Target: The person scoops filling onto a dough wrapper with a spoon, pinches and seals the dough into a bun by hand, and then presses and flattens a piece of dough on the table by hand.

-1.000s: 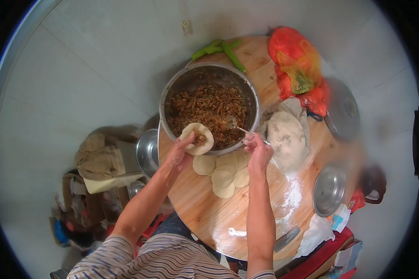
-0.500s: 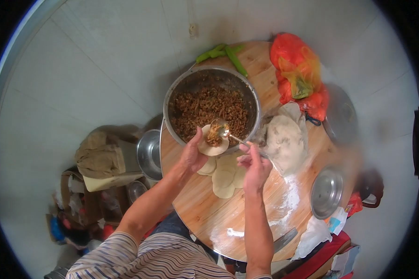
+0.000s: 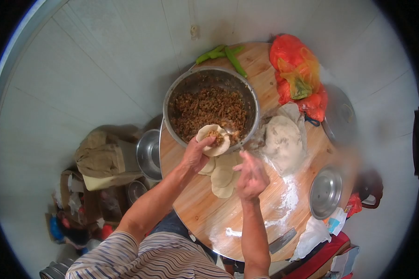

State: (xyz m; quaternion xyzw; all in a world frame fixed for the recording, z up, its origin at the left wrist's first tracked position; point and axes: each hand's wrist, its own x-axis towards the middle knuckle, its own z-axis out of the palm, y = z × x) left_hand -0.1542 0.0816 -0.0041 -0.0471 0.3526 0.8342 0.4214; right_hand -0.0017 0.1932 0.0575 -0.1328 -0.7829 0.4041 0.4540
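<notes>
My left hand [image 3: 196,156] grips a round dough wrapper [image 3: 206,131] over the near rim of the large metal bowl, its thumb reaching onto the mound of filling [image 3: 214,137] in the middle. Brown minced filling [image 3: 209,106] covers the inside of the metal bowl [image 3: 257,104]. A spoon [image 3: 229,130] rests in that filling, with its handle towards the near right rim. Just below the handle's end is my right hand [image 3: 252,179], slightly blurred, empty, with fingers partly apart. Several flat dough wrappers [image 3: 222,176] lie overlapping on the table between my hands.
On the round wooden table [image 3: 202,209] are a large dough lump [image 3: 284,144], white flour [image 3: 291,200], a knife [image 3: 282,241], green peppers [image 3: 236,61] and red plastic bags [image 3: 288,51]. A metal dish [image 3: 326,191] sits at the right edge. Another metal basin [image 3: 149,156] stands left.
The spoon has gone from over the wrapper into the bowl, and my right hand has let go of it and drawn back. The wrapper's edges now curve up around the filling.
</notes>
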